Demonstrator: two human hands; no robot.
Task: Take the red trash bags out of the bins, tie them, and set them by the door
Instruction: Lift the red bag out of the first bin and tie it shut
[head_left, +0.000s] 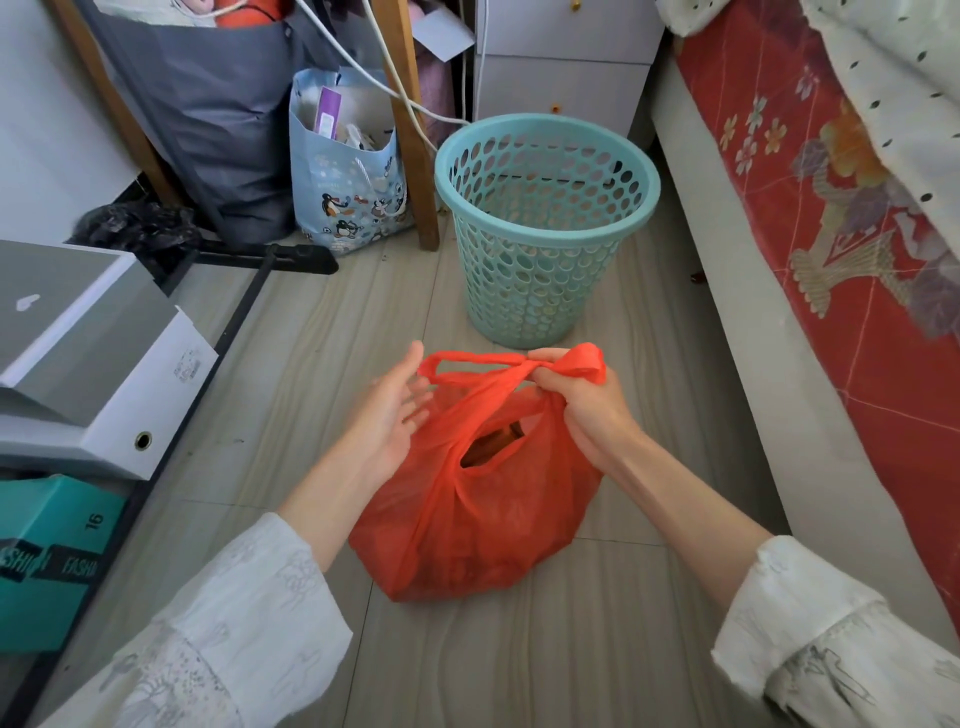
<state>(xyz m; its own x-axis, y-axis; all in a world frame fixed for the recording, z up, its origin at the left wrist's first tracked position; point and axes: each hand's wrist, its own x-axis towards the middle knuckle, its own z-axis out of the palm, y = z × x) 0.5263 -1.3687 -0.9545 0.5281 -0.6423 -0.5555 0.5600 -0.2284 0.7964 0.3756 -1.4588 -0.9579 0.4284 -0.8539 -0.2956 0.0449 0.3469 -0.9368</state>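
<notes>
A full red trash bag (467, 514) sits on the grey floor in front of me, with a gap near its top showing brown contents. My right hand (582, 400) grips both twisted handles of the bag, fingers curled round them. My left hand (395, 410) is beside the left handle loop with fingers straight, touching the plastic. Just beyond the bag stands a teal perforated bin (545, 228), upright, with no bag inside.
A bed with a red floral cover (841, 249) runs along the right. On the left are stacked white and teal boxes (93, 374). A penguin-print bag (348, 176), grey bag, wooden legs and white drawers (561, 67) crowd the back.
</notes>
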